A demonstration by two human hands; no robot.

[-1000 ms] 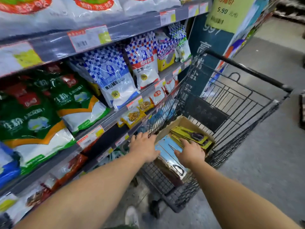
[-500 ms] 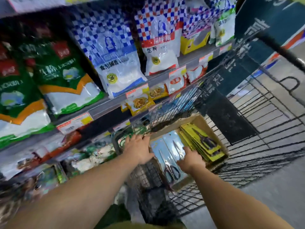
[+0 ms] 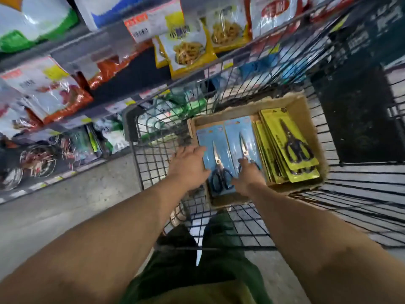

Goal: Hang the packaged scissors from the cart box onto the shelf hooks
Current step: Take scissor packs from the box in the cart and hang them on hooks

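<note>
Centre right of the frame: a cardboard box [image 3: 304, 106] in a wire cart [image 3: 153, 154] holds blue-carded scissors packs [image 3: 235, 137], black-handled, beside a stack of yellow-carded packs [image 3: 285, 137]. The left hand [image 3: 189, 166] lies flat, fingers straight, on the left blue pack; the right hand [image 3: 247, 175] presses the right one; whether its grip is clenched cannot be told.

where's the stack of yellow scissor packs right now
In the head view, the yellow scissor packs lie stacked in the right half of the cardboard box inside the cart, just right of the blue scissor packs.
</note>
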